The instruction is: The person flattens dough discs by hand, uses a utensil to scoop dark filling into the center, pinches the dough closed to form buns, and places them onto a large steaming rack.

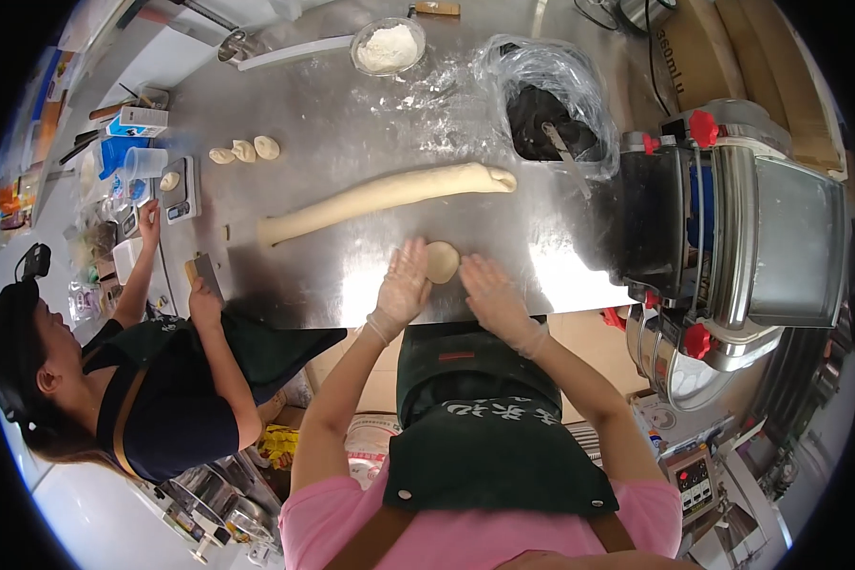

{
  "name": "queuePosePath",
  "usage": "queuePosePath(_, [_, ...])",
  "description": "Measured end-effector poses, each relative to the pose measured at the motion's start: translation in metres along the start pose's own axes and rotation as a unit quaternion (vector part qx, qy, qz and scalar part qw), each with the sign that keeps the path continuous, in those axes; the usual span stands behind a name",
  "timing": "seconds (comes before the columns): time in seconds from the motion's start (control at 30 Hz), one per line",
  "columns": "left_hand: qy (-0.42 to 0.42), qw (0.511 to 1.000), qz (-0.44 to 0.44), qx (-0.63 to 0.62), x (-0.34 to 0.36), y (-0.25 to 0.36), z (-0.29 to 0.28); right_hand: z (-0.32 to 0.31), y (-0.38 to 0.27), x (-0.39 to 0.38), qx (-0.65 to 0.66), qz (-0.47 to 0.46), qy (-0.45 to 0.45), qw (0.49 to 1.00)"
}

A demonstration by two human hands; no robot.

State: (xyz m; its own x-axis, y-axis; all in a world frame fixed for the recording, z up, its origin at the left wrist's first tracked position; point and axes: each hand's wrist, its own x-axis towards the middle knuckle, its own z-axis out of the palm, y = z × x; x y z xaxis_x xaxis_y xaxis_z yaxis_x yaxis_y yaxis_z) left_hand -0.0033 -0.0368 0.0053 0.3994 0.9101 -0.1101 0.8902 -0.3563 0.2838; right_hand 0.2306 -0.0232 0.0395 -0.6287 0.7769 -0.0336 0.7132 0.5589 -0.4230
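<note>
A flat round of pale dough [442,263] lies on the steel table between my two hands. Both wear thin clear gloves. My left hand [405,282] rests against the round's left side, fingers stretched out. On the opposite side my right hand [493,293], its fingers also extended, touches or nearly touches the edge. Just beyond them a long roll of dough [380,198] stretches across the table, its right end folded and uneven.
Beyond the roll stand a bowl of flour [388,47] and a plastic-lined tub of black paste [541,119] with a spatula. A roller machine [722,228] is at right. At left, a co-worker holds a scraper [202,275] near a scale [180,190] and several dough pieces [244,151].
</note>
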Motion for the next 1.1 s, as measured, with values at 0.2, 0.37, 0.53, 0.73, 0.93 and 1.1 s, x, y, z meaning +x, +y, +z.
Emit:
queuePosePath(0.2, [-0.035,0.99,0.135,-0.029,-0.009,-0.006,0.0,0.03,-0.004,0.023,-0.029,-0.103,-0.079,0.991])
queuePosePath(0.37, [-0.057,0.989,0.13,-0.052,-0.002,-0.006,-0.02,0.024,-0.016,0.016,-0.032,-0.066,-0.108,0.991])
queuePosePath(0.53, [-0.067,0.986,0.151,-0.013,-0.002,-0.021,-0.019,0.02,-0.033,0.02,-0.036,-0.038,-0.078,0.996])
queuePosePath(0.73, [0.05,0.861,-0.166,-0.479,0.008,-0.034,-0.051,0.028,-0.01,0.061,0.185,0.19,0.123,0.956])
queuePosePath(0.93, [0.111,0.887,-0.172,-0.414,0.018,-0.034,-0.037,0.011,-0.022,0.1,0.168,0.282,-0.093,0.94])
queuePosePath(1.1, [-0.01,0.793,-0.127,-0.595,0.023,-0.021,-0.031,-0.009,-0.039,0.069,0.407,0.361,-0.051,0.838])
